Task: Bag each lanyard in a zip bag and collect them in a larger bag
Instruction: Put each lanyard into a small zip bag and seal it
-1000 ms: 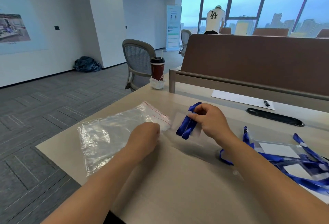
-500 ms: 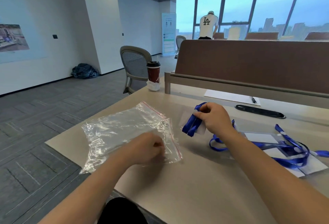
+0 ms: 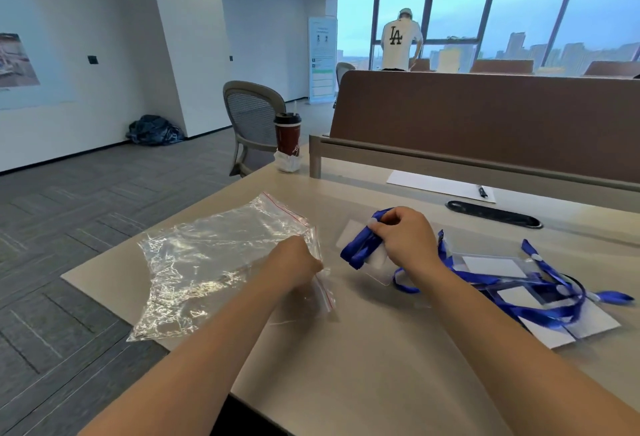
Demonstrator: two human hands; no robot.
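A large clear zip bag [image 3: 214, 262] with a red seal line lies crumpled on the left part of the desk. My left hand [image 3: 294, 262] pinches its open edge near the red strip. My right hand [image 3: 405, 241] holds a folded blue lanyard [image 3: 360, 245] with its clear badge holder just right of the bag's mouth. A pile of blue lanyards [image 3: 540, 290] with clear card holders lies on the desk at the right.
A red coffee cup [image 3: 288, 135] stands on the desk's far left corner. A white sheet [image 3: 436, 184] with a pen and a black cable slot [image 3: 495, 215] lie by the brown partition [image 3: 485, 116]. An office chair [image 3: 252, 116] stands beyond the desk. A person stands far off at the window.
My left hand has slid right along the big bag to its red-lined edge and pinched it. The right hand has kept the folded lanyard near the bag's mouth.
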